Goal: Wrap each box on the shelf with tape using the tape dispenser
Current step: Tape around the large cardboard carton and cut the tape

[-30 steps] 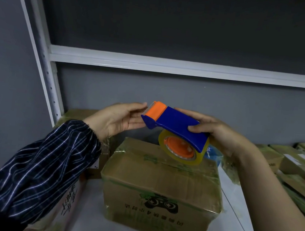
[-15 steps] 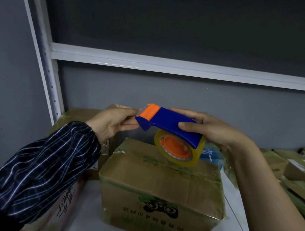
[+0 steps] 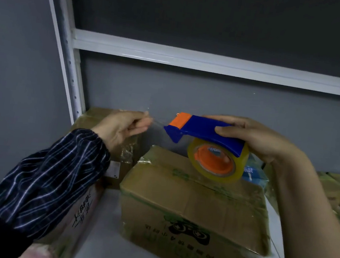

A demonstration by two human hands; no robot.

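Grey wall behind a white metal shelf (image 3: 103,239). The left hand (image 3: 121,129) pinches the end of a clear tape strip (image 3: 157,123) stretched from the blue-and-orange plastic tape dispenser (image 3: 202,130), which the right hand (image 3: 256,138) grips above the brown cardboard box (image 3: 188,204) on the shelf

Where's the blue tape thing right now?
In the head view it is right of centre: the right hand holds the tape dispenser just over the cardboard box, with the left hand pinching its tape end.
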